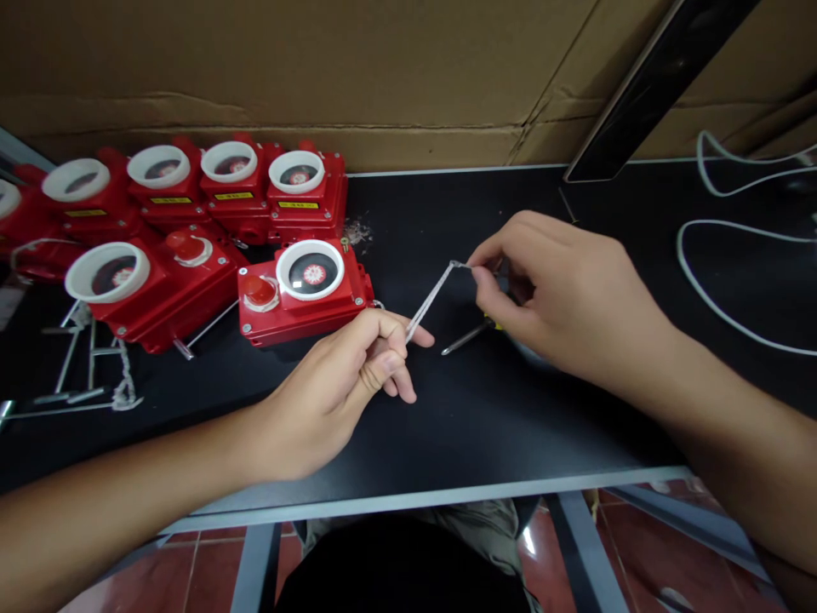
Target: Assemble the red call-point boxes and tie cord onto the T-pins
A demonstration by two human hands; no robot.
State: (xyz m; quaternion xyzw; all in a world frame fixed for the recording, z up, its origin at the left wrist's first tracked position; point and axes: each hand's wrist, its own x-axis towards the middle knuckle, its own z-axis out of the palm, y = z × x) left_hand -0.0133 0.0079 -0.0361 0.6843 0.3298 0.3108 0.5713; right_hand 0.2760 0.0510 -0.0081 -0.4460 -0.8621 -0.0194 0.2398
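A thin white cord (434,298) is stretched between my two hands over the black tabletop. My left hand (357,375) pinches its lower part between thumb and forefinger, other fingers loosely curled. The cord's far end is pinched by my right hand (549,272), thumb against forefinger, near a small bend. Just left of my left hand sits a red box (306,289) with a white-ringed round window and a red knob. Beneath my right hand lies a screwdriver (465,338), its metal shaft showing and its handle mostly hidden.
Several more red boxes (169,200) stand in a row at the back left, with another (153,289) in front. Knotted white cord and metal rods (89,366) lie at far left. A white cable (721,311) loops at right. Cardboard (383,77) stands behind.
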